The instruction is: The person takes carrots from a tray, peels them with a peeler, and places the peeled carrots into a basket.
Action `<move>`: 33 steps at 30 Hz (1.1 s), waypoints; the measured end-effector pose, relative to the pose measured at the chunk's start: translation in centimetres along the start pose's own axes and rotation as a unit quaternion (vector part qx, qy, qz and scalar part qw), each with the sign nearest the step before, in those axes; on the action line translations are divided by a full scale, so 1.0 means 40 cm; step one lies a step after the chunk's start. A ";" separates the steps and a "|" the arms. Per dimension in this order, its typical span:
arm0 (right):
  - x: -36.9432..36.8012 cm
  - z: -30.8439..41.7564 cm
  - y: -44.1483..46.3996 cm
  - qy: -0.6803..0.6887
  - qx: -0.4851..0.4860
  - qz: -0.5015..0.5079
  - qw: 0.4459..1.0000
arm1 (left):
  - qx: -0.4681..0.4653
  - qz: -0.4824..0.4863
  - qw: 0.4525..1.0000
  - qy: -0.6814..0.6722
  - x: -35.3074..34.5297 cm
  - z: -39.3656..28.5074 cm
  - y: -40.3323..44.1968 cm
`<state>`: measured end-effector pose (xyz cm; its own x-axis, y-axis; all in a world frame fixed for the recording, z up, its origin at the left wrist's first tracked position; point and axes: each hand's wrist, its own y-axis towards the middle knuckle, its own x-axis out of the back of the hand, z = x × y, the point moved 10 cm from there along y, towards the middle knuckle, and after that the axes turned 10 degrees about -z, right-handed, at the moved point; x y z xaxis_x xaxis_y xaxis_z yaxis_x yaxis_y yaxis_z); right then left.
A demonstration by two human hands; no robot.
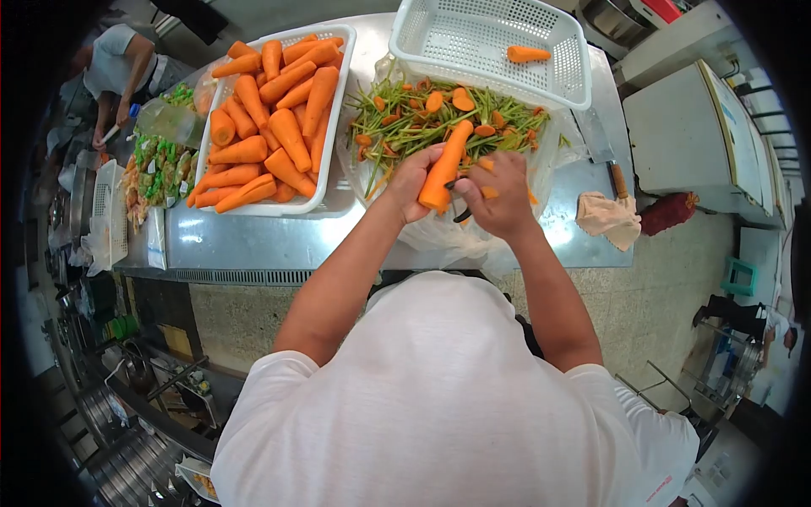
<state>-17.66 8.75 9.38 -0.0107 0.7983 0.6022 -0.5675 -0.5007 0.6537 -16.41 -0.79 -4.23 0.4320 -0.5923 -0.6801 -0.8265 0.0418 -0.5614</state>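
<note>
My left hand (412, 184) is closed around a peeled carrot (448, 167), held at a slant with its thick end toward me. Right beside it, my right hand (500, 196) is closed on a black peeler (462, 216), mostly hidden by the fingers. Under both hands lies a heap of green stem trimmings (405, 118) and orange carrot tops on a clear plastic bag (456, 241). To the left, a white basket (325, 182) is piled with carrots (291, 139). Behind the heap, a white perforated basket (473, 38) holds a single carrot (528, 54).
A cleaver (598, 139) lies at the right of the steel table (296, 241), near a beige cloth (610, 218). A dark red sack (669, 214) is beyond the edge. At far left are a plastic bottle (173, 122), green-wrapped items (160, 169) and another person (122, 63).
</note>
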 end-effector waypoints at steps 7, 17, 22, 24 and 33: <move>-0.084 -0.008 0.024 -0.020 0.111 0.008 0.994 | 0.032 0.030 0.997 0.057 0.023 0.015 -0.029; -0.040 -0.252 0.121 -0.170 -0.005 -0.006 0.985 | 0.003 0.046 0.996 0.070 0.087 -0.018 -0.071; -0.081 0.042 0.084 -0.012 0.134 0.005 0.991 | 0.035 -0.026 0.999 -0.030 0.045 -0.024 -0.041; -0.119 0.070 0.059 0.006 0.165 0.055 0.985 | 0.054 -0.063 0.994 -0.074 0.048 -0.020 -0.046; -0.043 -0.207 0.124 -0.195 0.039 -0.008 0.980 | 0.060 0.100 0.992 0.038 0.082 0.012 -0.053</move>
<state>-27.29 7.65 7.80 0.3229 0.6250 0.7107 -0.4998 -0.5251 0.6888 -13.05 -2.43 -5.49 0.2311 -0.6206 -0.7493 -0.8423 0.2578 -0.4733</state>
